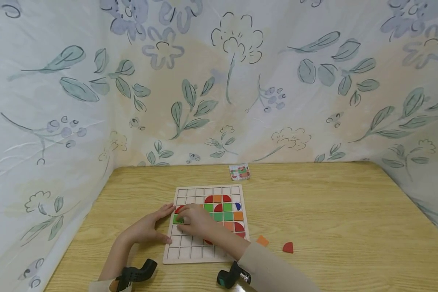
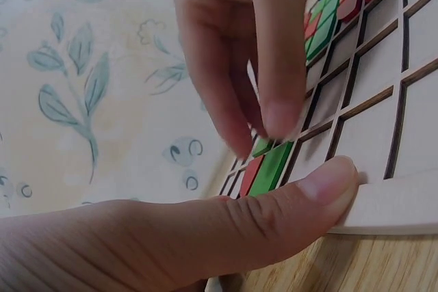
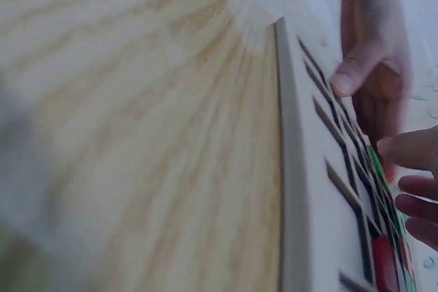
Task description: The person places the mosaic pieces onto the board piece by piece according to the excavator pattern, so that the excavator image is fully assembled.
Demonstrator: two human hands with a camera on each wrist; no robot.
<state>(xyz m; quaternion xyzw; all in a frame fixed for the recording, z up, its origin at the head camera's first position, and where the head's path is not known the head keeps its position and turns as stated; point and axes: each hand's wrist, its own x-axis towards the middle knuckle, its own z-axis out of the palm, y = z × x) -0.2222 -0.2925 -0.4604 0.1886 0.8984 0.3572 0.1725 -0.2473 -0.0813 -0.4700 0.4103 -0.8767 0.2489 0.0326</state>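
A pale wooden grid board (image 1: 184, 253) lies on the table, many of its cells filled with red, green and orange pieces and one with a blue half-round. My left hand (image 1: 144, 229) rests at the board's left side, thumb on the lower edge and fingers spread toward the upper edge. Over the left columns, my right hand (image 1: 198, 221) reaches down, its thumb and forefinger apart. Beneath those fingertips are a green square (image 2: 272, 167) and a red piece (image 2: 251, 175); nothing shows between the fingers. The right forearm covers part of the board.
Right of the board, an orange square (image 1: 262, 241) and a red quarter-round (image 1: 288, 247) lie loose on the wood-grain table (image 1: 332, 211). Behind it sits a small printed pattern card (image 1: 239, 172). Floral cloth (image 1: 219, 89) hangs around the table's back and sides.
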